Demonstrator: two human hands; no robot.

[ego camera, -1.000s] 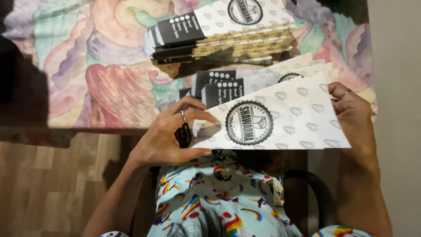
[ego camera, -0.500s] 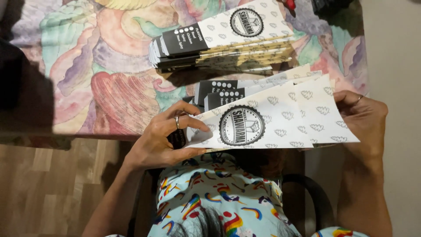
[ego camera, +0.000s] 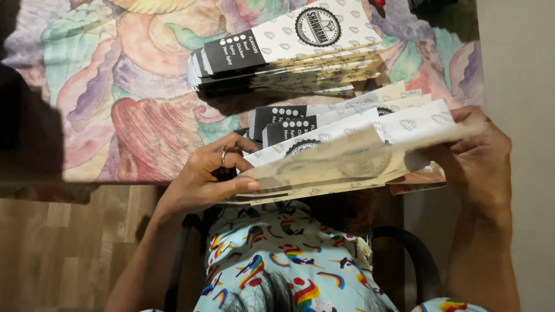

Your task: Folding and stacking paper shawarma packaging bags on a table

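Single head view, steeply down, close over table edge (ego camera: 34, 179)

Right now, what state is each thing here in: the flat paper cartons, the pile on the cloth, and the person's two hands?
Flat white patterned carton: tilted nearly edge-on, held at both ends.
Stack of flat white-and-black cartons: lying folded on the table.
Fanned cartons beneath: overlapping, flat.
Left hand: grip closed on the carton's left end.
Right hand: grip closed on its right end.
Flowered tablecloth: spread flat.
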